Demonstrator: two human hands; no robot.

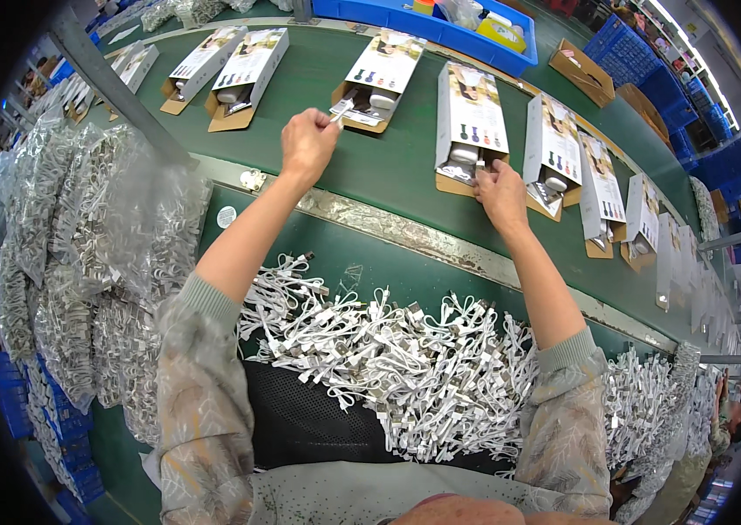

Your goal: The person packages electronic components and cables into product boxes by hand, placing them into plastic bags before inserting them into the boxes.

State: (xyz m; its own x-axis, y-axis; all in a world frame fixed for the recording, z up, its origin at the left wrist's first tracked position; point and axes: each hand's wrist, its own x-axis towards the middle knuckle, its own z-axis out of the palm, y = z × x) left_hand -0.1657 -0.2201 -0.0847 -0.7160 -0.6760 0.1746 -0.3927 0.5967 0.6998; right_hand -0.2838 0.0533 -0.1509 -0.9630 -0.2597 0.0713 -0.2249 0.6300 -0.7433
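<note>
My left hand (309, 147) pinches a white cable (340, 111) at the open near end of a printed white carton (385, 59). Inside that opening a rounded white item (381, 100) shows. Farther right, my right hand (502, 194) is closed at the open end of another carton (473, 103), its fingertips on a small white cable end (480, 166); the rest of that cable is hidden. A white item (463, 154) sits in this carton's mouth too. Between my forearms lies a large heap of short white cables (423, 367).
More open cartons (252, 66) stand along the green conveyor belt (239, 150), with others (554, 140) to the right. A metal rail (405, 229) edges the belt. Transparent bags of cables (64, 262) hang at left beside a metal post (116, 83). A blue tray (440, 33) stands beyond.
</note>
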